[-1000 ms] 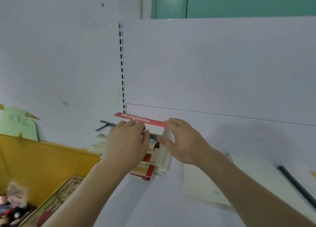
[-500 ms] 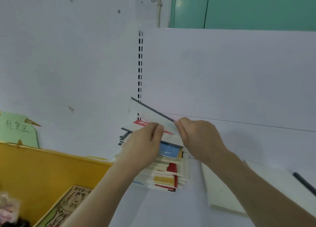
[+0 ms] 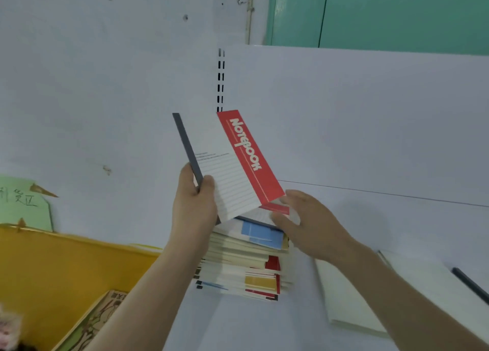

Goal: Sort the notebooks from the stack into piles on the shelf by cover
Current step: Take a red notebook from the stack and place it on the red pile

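A stack of notebooks (image 3: 246, 266) with blue, red and yellow cover bands stands on the white shelf (image 3: 383, 218). My left hand (image 3: 194, 207) grips a white notebook with a red band reading "Notebook" and a grey spine (image 3: 227, 165), lifted and tilted upright above the stack. Just to the right of the stack's top, my right hand (image 3: 307, 226) hovers with relaxed fingers near the lower corner of another red-banded notebook (image 3: 277, 209), which lies on top of the stack.
A pale notebook (image 3: 352, 300) and another with a dark spine (image 3: 471, 287) lie on the shelf at the right. A yellow bin (image 3: 66, 266) with printed items sits at the lower left. A green paper label (image 3: 23, 202) hangs on the wall.
My left hand has lifted the top red-banded notebook off the stack and tilted it up to face me. My right hand has let go of it and moved to the right.
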